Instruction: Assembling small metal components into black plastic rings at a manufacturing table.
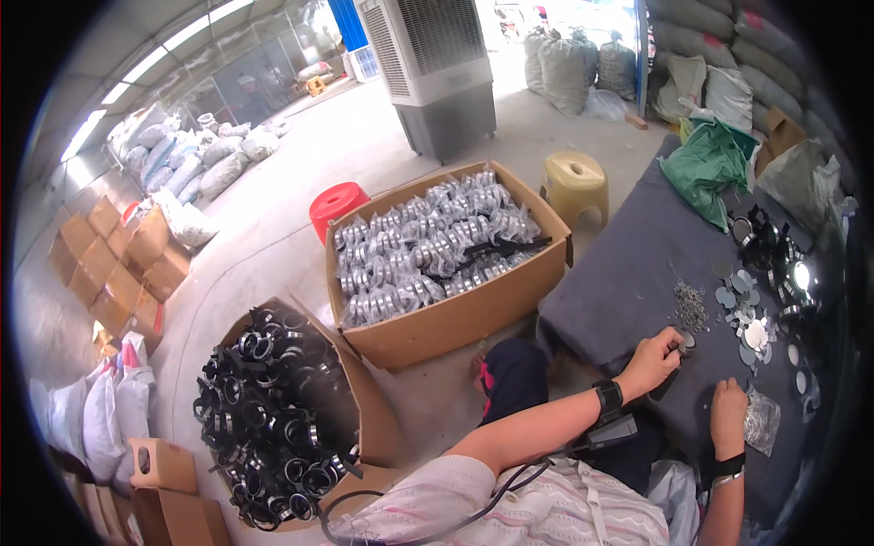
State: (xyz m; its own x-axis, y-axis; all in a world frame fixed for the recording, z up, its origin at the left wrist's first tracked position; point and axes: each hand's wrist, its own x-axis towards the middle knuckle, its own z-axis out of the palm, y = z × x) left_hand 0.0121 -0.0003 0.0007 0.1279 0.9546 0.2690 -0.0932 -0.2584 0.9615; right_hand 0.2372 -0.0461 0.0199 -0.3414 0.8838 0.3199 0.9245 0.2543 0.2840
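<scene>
My left hand [652,364] is closed around a small black part with a round, light-coloured face [685,342], held over the grey cloth [601,291] of the table. Its exact kind is hard to make out. Just right of it, my right hand [727,420] rests low with curled fingers; what they hold, if anything, is hidden. Beside that hand lies a clear plastic bag [763,422] of small shiny pieces. Beyond my hands sit a pile of small metal screws or pins [690,308] and scattered thin grey discs [755,335]. Black ring-shaped parts [783,264] lie along the table's far right.
An open carton [455,332] of plastic-wrapped rings stands in front, and a carton [371,409] heaped with black rings [264,409] to the left. Around them are a red stool [339,200], a tan stool [575,173] and an air cooler [446,114]. A green sack [708,164] lies on the table.
</scene>
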